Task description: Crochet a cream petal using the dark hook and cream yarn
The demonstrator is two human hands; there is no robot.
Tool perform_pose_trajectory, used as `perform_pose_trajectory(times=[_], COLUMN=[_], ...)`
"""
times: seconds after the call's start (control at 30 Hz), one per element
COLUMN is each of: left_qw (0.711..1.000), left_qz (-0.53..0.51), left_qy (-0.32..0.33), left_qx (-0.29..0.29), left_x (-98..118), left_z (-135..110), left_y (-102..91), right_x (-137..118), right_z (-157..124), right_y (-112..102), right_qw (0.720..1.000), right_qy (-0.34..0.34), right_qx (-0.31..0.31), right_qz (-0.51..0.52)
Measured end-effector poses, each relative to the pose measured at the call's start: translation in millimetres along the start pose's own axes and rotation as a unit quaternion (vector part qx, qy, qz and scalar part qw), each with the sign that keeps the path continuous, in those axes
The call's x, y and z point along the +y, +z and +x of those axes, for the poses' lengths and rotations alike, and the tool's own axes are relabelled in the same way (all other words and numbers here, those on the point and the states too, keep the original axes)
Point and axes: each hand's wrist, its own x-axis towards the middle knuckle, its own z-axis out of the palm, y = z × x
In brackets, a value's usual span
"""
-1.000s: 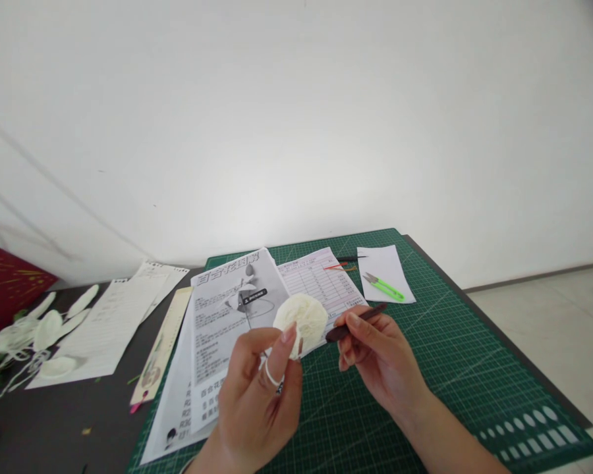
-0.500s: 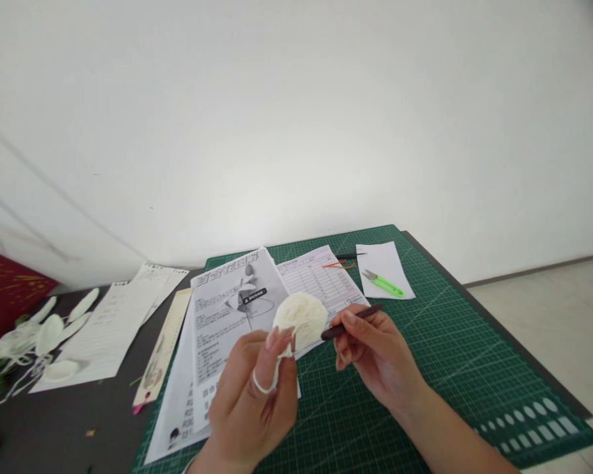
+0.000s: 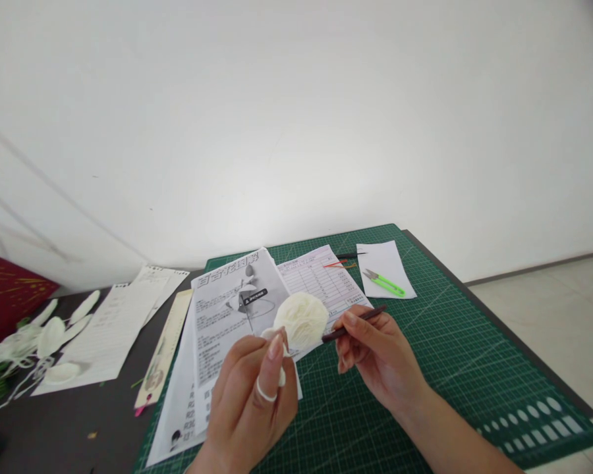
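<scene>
My left hand point(image 3: 254, 395) is closed, thumb and fingers pinching a small piece of white yarn work point(image 3: 271, 334), with a strand looped round a finger. Much of that piece is hidden by the fingers. Just beyond it a cream-white yarn ball point(image 3: 304, 317) rests over the papers. To the right, my right hand point(image 3: 375, 345) grips a dark brown crochet hook point(image 3: 333, 334) like a pen, its left end close to the yarn ball; I cannot make out the hook's tip.
Printed pattern sheets point(image 3: 217, 322) lie on a green cutting mat point(image 3: 454, 355). Green thread snips point(image 3: 386, 284) rest on white paper point(image 3: 383, 253) at the back. Leftward are a ruler-like strip point(image 3: 170, 345), more sheets point(image 3: 91, 342) and white crocheted petals point(image 3: 52, 336). A wall point(image 3: 296, 131) stands behind.
My left fingers have shifted slightly on the white yarn work, turning it, so more of it shows above the fingertips. The right hand and hook have barely moved.
</scene>
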Motion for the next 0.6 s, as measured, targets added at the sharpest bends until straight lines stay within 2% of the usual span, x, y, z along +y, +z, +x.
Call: perform_pose_trajectory(times=[0.1,0.2,0.27,0.33,0.37,0.4,0.47,0.53,0.6], left_qw=[0.999,0.997,0.987,0.951,0.914,0.863,0.736,0.626,0.56], left_qz=[-0.027,-0.07,-0.127,-0.211,-0.261,-0.314,-0.427,-0.52,-0.569], left_qy=[0.01,-0.02,-0.094,-0.227,-0.309,-0.394,-0.522,-0.577,-0.599], left_qx=[-0.017,-0.017,-0.013,-0.02,-0.028,-0.035,-0.053,-0.066,-0.066], left_x=[-0.3,2.8,7.5,13.0,15.5,17.4,18.9,17.8,16.1], left_z=[1.9,3.5,3.6,3.8,4.3,5.2,8.2,12.2,16.1], left_y=[-1.5,-0.9,1.4,4.7,6.4,8.0,10.5,12.0,12.8], right_x=[-0.7,-2.3,-4.3,-6.6,-7.5,-8.1,-8.0,-5.9,-2.2], right_z=[-0.4,-1.7,-3.5,-6.1,-7.5,-8.9,-11.1,-12.2,-12.1], right_y=[0.6,1.3,1.9,2.4,2.6,2.9,3.4,3.9,3.9], right_qw=[1.0,0.998,0.995,0.99,0.987,0.983,0.977,0.972,0.969], right_qy=[-0.025,-0.059,-0.091,-0.13,-0.15,-0.168,-0.196,-0.214,-0.227], right_qx=[0.013,0.023,0.031,0.04,0.043,0.045,0.048,0.051,0.051], right_qz=[-0.007,-0.017,-0.025,-0.039,-0.047,-0.054,-0.067,-0.077,-0.084])
